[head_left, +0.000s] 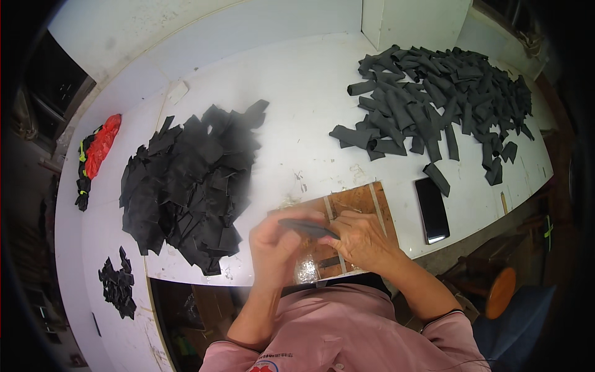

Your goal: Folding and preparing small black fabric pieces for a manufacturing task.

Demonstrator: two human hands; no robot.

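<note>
Close in front of my body, both hands hold one dark grey piece of sheet material point(310, 229), flattened or folded and seen nearly edge-on. My left hand point(271, 245), slightly blurred, grips its left end between thumb and fingers. The fingers of my right hand point(362, 240) pinch its right end. Beneath them lies a brown board point(365, 203) with pale tape strips and shiny clear tape. A heap of flat black pieces point(186, 180) spreads to the left. At the far right is a big pile of dark grey rolled tubes point(427, 99).
A black phone point(432, 212) lies right of the board, touched by a loose tube. On the left are a red plastic bag point(103, 146) and a small heap of black scraps point(116, 286). The white table point(297, 68) meets a wall behind. A round wooden stool point(501, 292) stands lower right.
</note>
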